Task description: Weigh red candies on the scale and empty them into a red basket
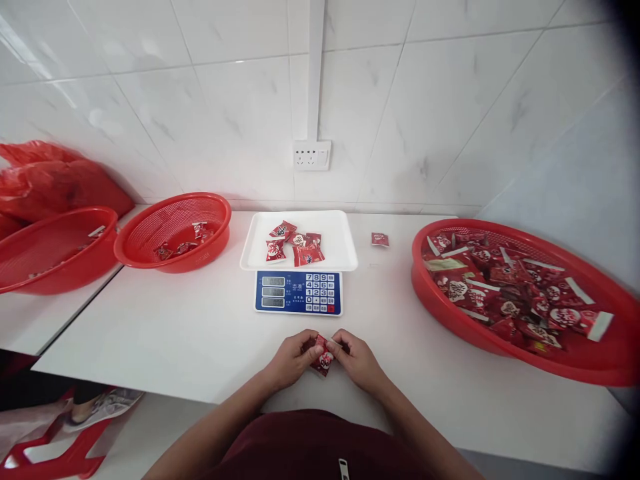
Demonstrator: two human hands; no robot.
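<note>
Just in front of the scale (299, 292), near the front edge of the table (175, 333), one red candy packet (323, 357) is held between both hands. Only fingertips seem to hold it, so the slick wrapper could slip and drop toward the lap, or tear if the hands pull against each other. The left hand (293, 360) is curled, its fingers closed on the packet's left end. The right hand (357, 360) grips the right end the same way. Several similar packets (295, 247) lie on the scale's white pan (340, 233), and a stray packet (380, 239) lies just right of the pan. Left of the scale stand two red baskets (175, 260). To its right is a wide red tray (465, 327) heaped with packets.
</note>
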